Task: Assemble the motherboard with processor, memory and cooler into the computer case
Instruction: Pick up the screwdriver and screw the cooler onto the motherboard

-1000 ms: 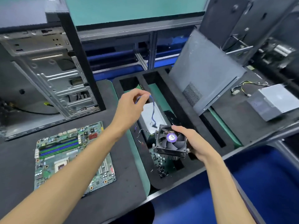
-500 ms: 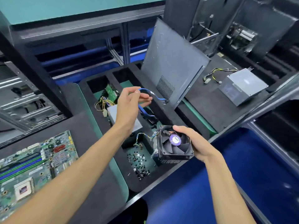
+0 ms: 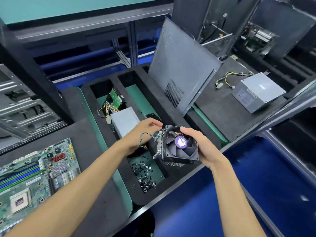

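A black cooler (image 3: pixel 179 146) with a purple hub label and a finned heatsink underneath is held over the foam tray by my right hand (image 3: pixel 203 147), gripping its right side. My left hand (image 3: pixel 142 132) is at the cooler's left corner, fingers pinched on its multicoloured cable (image 3: pixel 147 136). The green motherboard (image 3: pixel 34 178), with blue and green memory slots and a processor socket, lies flat at the lower left. The open computer case (image 3: pixel 22 106) stands at the far left.
The black foam tray (image 3: pixel 153 98) holds a grey power supply (image 3: pixel 125 121), a small green board (image 3: pixel 115 98) and several loose black screws (image 3: pixel 145 177). A grey side panel (image 3: pixel 181 65) leans upright behind. Another power supply (image 3: pixel 256 92) lies at the right.
My left hand has dropped the blue cable and come down to the cooler's cable. The cooler has tilted and risen slightly. The view has shifted right and closer.
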The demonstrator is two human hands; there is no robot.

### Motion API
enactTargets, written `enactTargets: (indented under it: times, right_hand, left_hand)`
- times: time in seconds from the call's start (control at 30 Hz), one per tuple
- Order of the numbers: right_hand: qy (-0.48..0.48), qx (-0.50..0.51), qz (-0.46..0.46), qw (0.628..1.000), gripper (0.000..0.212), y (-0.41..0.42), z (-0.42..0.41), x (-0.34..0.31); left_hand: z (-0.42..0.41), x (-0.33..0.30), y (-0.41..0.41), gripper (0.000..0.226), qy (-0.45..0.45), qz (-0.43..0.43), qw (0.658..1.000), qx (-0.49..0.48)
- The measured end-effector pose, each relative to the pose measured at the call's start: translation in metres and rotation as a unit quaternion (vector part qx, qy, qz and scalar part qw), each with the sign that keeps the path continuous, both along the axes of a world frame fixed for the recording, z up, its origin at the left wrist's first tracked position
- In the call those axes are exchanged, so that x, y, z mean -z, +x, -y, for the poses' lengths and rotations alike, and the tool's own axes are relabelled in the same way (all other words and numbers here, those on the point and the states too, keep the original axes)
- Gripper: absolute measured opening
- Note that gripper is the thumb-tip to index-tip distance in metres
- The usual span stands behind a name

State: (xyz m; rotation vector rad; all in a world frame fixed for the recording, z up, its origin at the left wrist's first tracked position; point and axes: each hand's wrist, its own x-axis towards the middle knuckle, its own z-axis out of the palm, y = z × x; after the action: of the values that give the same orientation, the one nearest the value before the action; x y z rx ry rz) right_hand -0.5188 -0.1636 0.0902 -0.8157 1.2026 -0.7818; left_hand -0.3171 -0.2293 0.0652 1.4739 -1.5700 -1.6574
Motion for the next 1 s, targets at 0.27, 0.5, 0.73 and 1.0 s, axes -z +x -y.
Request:
enactTargets:
  times: [0.27, 0.5, 0.73, 1.0]
  right_hand:
    - [-0.018, -0.04, 0.052, 0.998, 0.04, 0.042, 0.027, -0.007]
    - [-0.063, -0.146, -0.002, 0.987, 0.045, 0.141, 0.056, -0.008]
    - [-0.082, -0.279, -0.016, 0.957, 0.043, 0.268, 0.054, -0.003]
    - [-0.066, -0.355, 0.021, 0.932, 0.056, 0.385, 0.029, 0.014]
  left_hand:
    - [0.001, -0.071, 0.054, 0.051, 0.037, -0.058, 0.997, 0.022]
    - [-0.032, -0.1, 0.145, 0.071, -0.169, 0.19, 0.958, 0.13]
    - [-0.078, -0.104, 0.236, 0.105, -0.212, 0.402, 0.883, 0.118]
    - [-0.139, -0.103, 0.353, 0.08, -0.161, 0.403, 0.901, -0.011]
